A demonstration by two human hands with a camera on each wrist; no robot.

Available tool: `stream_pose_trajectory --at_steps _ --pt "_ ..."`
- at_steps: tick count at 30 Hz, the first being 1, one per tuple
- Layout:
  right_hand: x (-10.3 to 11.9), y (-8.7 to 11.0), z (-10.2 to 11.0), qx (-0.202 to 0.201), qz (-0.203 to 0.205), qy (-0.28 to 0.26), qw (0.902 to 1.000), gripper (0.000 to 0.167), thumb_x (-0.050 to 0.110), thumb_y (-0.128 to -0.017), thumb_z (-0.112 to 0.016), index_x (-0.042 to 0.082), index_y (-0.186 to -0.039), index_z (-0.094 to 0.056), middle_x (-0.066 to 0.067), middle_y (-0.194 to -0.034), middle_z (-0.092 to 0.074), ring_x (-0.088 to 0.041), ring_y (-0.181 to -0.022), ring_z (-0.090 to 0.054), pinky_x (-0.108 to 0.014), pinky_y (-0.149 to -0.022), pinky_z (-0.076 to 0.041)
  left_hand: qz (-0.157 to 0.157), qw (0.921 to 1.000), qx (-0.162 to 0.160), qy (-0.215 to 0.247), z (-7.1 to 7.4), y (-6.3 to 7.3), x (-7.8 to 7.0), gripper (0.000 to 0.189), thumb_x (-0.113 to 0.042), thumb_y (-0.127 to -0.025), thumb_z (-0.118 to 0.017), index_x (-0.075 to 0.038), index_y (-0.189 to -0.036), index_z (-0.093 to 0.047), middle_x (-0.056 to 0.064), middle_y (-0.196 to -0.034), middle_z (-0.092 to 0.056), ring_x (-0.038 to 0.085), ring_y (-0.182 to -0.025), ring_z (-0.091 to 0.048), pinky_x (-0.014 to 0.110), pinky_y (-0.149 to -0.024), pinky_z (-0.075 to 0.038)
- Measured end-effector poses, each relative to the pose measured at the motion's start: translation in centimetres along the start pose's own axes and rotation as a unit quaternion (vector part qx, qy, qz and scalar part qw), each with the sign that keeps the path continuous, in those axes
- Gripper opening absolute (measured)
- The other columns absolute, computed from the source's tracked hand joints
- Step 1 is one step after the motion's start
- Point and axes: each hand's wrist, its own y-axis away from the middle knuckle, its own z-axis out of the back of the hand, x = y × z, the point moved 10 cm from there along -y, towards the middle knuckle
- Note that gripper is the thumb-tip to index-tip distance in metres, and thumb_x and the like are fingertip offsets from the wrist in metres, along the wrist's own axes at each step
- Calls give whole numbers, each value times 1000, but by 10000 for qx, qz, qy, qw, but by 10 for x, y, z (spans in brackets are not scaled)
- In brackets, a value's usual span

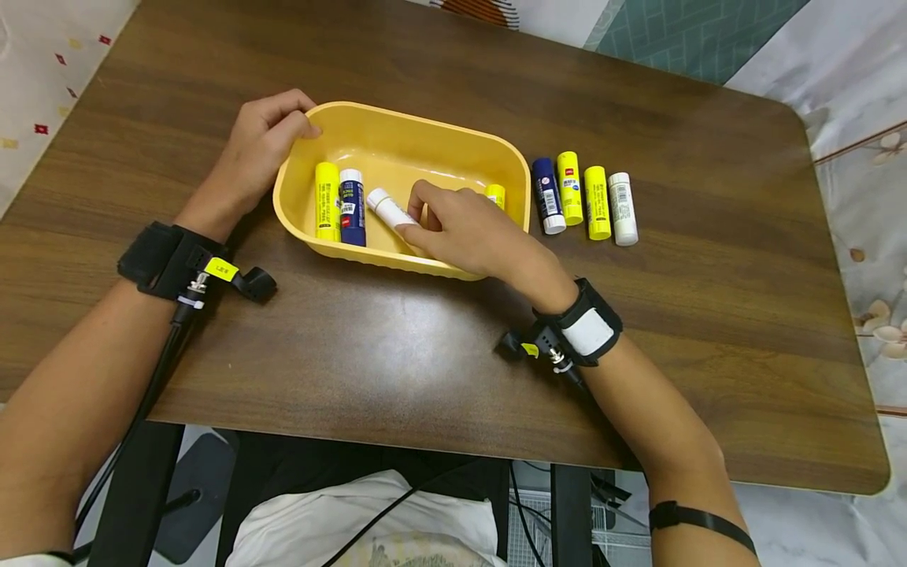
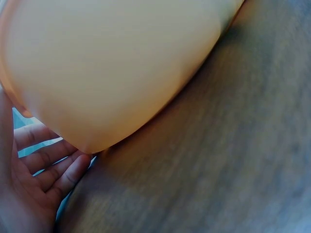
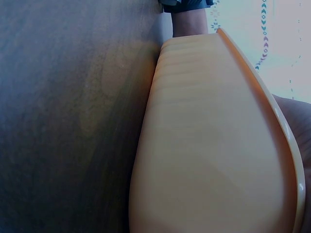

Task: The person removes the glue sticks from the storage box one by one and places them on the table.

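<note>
A yellow plastic basin [image 1: 418, 122] stands on the table. At its far left corner my left hand [image 1: 258, 150] grips the rim, thumb over the edge; the left wrist view shows its fingers [image 2: 46, 158] against the outer wall. Inside the basin, my right hand [image 1: 471, 224] pinches the near end of a tilted white glue stick [image 1: 386, 206] between thumb and forefinger. Left of it lie a yellow glue stick [image 1: 327, 201] and a blue glue stick [image 1: 352, 209], side by side. Another yellow glue stick [image 1: 495, 194] is partly hidden behind my right hand.
Just right of the basin, a row on the brown table [image 1: 723, 315] holds a blue glue stick [image 1: 549, 195], two yellow ones [image 1: 570, 189] and a white one [image 1: 623, 209]. In the right wrist view, the basin's outer wall [image 3: 209, 145] fills much of the frame.
</note>
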Motion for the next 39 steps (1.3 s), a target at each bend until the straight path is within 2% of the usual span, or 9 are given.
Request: stream_pose_trajectory --at_steps 9,21,33,39 --pt "-2 1 -1 5 -6 -7 10000 29 41 -100 -59 16 -114 -57 -3 -84 -60 -20 -70 -54 -30 -61 -39 -16 10000 32 -88 -3 1 1 20 -11 -97 -50 -4 -96 -69 6 -94 -59 20 -81 -56 23 -67 -46" --pt "0 -3 -6 43 36 -3 10000 29 41 -100 -59 16 -114 -57 -3 -82 -59 -20 -69 -53 -30 -60 -38 106 9999 -13 -122 3 6 6 22 -13 -98 -49 -4 -100 -69 6 -96 -59 20 -82 -57 21 -67 -48" --pt "-1 1 -7 -2 12 86 10000 27 40 -100 -58 15 -112 -57 -3 -80 -58 -20 -68 -53 -30 -60 -38 -22 9993 -7 -362 1 7 8 21 -14 -98 -49 -3 -100 -68 5 -95 -58 20 -83 -56 23 -69 -46" --pt "3 -1 -4 -109 41 32 9999 31 36 -94 -64 12 -109 -53 -4 -79 -58 -20 -66 -52 -29 -59 -37 3 9989 -48 -464 6 10 6 23 -16 -99 -49 -3 -102 -67 7 -96 -58 21 -83 -56 23 -68 -46"
